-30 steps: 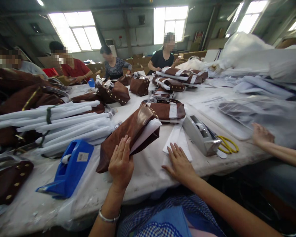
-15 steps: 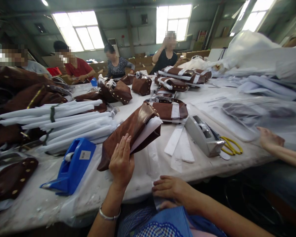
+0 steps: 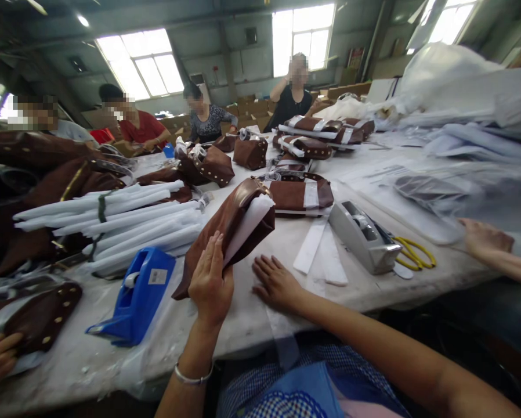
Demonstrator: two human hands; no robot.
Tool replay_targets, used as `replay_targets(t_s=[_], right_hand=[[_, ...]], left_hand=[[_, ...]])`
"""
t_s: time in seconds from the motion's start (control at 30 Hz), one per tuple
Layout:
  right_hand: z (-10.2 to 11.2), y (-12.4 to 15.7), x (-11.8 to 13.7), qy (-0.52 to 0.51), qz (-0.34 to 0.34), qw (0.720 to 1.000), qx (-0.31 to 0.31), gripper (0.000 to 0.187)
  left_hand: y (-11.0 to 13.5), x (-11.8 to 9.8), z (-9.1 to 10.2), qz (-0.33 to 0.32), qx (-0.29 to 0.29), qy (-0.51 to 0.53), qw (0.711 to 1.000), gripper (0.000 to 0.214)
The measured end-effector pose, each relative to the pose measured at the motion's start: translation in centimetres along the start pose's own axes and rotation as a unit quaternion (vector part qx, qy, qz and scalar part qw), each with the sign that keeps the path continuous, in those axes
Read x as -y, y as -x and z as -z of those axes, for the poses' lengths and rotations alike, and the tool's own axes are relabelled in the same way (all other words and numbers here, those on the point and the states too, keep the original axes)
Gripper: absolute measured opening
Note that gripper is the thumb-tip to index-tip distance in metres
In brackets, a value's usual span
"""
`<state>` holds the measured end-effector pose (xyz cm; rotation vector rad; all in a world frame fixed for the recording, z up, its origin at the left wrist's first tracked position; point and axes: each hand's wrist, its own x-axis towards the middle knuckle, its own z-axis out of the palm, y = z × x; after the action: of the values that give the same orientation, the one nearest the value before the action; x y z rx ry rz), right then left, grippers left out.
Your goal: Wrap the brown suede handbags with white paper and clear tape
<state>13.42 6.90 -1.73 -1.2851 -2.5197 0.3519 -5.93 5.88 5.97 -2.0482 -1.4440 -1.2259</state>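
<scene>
A brown handbag (image 3: 225,223) lies tilted on the table, with white padding (image 3: 252,223) along its right side. My left hand (image 3: 210,281) rests flat against the lower side of the bag, fingers stretched out, a silver bangle on the wrist. Palm down on the table, just right of the bag, is my right hand (image 3: 278,283), its fingers spread and apart from the bag. A clear plastic strip (image 3: 286,345) hangs over the table edge below it. Another brown bag (image 3: 299,194), banded with clear wrap, lies behind the first.
Left of my hands stand a blue tape dispenser (image 3: 134,296) and bundled white rolls (image 3: 156,223). At the right are white strips (image 3: 313,249), a grey tape dispenser (image 3: 365,238) and yellow-handled scissors (image 3: 417,253). Co-workers' hands show at both sides; more bags and people are beyond.
My right hand has moved from the table's front edge up and forward onto the tabletop beside the bag. My left hand stays on the bag, whose far end has shifted slightly left.
</scene>
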Motion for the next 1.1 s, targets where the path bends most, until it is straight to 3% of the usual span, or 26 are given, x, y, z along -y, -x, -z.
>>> replay_targets(t_s=[0.1, 0.27, 0.4, 0.53, 0.63, 0.77, 0.9, 1.0, 1.1], right_hand=[[-0.3, -2.4, -1.4, 0.033, -0.072, 0.996, -0.028, 0.071], [0.5, -4.4, -2.8, 0.042, -0.088, 0.994, -0.045, 0.072], [1.3, -1.6, -2.2, 0.029, -0.02, 0.995, -0.094, 0.064], [1.4, 2.0, -1.6, 0.0, 0.044, 0.997, -0.062, 0.071], [2.1, 3.4, -1.5, -0.009, 0.085, 0.993, -0.076, 0.055], [5.3, 5.6, -0.7, -0.047, 0.208, 0.962, -0.169, 0.03], [9.7, 7.7, -0.4, -0.066, 0.272, 0.935, -0.217, 0.028], [12.4, 6.7, -1.0, -0.058, 0.263, 0.933, -0.238, 0.03], [13.6, 3.2, -2.5, -0.081, 0.17, 0.948, -0.258, 0.023]], left_hand=[[-0.7, 0.3, 0.3, -0.001, -0.014, -0.012, 1.0, 0.077], [-0.7, -0.2, 0.5, -0.033, -0.015, -0.017, 0.999, 0.075], [0.5, -1.0, 0.3, -0.055, 0.005, -0.022, 0.998, 0.071], [1.9, -1.5, -0.6, -0.086, 0.011, -0.035, 0.996, 0.067], [2.9, -1.4, -1.2, -0.111, 0.039, -0.041, 0.992, 0.065], [4.3, -1.0, -1.3, -0.15, 0.059, -0.041, 0.986, 0.062], [6.1, -0.9, -0.6, -0.187, 0.064, -0.023, 0.98, 0.051], [7.2, -1.2, 0.1, -0.206, 0.068, 0.0, 0.976, 0.041], [7.9, -1.7, 0.5, -0.215, 0.066, 0.011, 0.974, 0.038]])
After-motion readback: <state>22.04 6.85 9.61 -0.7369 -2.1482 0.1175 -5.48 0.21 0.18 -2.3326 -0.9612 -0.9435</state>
